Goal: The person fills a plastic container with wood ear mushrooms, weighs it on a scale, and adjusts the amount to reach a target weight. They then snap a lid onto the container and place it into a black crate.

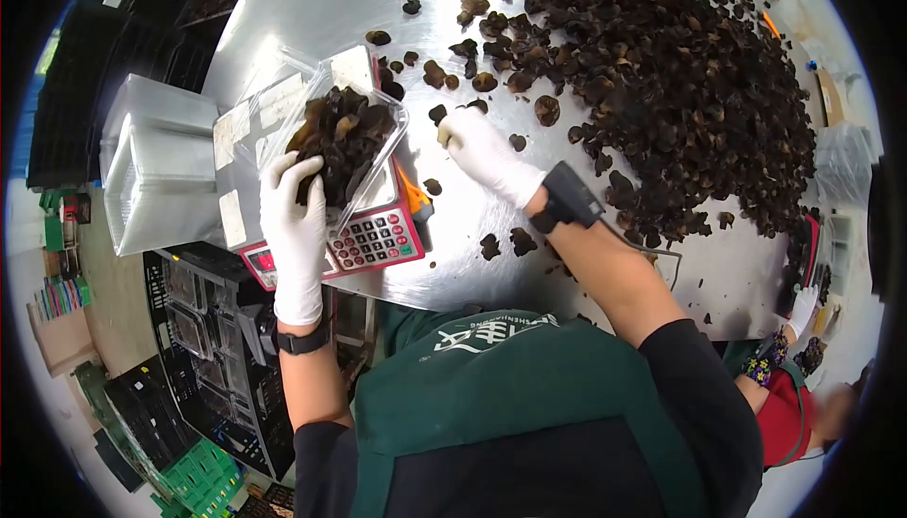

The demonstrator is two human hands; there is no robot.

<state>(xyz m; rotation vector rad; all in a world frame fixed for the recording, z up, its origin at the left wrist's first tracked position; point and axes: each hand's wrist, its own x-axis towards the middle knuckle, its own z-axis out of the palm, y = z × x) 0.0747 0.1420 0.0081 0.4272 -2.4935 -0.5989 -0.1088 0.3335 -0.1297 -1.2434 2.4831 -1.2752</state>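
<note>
A clear plastic tray [389, 145] heaped with dark wood ear mushrooms [348, 130] sits tilted on a red and white weighing scale [373, 241]. My left hand [295, 211], in a white glove, is at the tray's near left corner. Its fingers and thumb curl around dark mushroom pieces there. My right hand [480, 151], also gloved, is low over the metal table [453, 263], right of the scale. Its fingers are drawn together beside a loose mushroom piece [437, 113]; whatever is between the fingertips is hidden.
A large mushroom pile [661, 74] covers the table's right side, with loose pieces scattered nearer. Stacked clear trays [161, 164] stand left of the scale. An orange-handled tool [413, 195] lies beside the scale. Black crates [203, 329] are at lower left; a co-worker's gloved hand [804, 308] shows at right.
</note>
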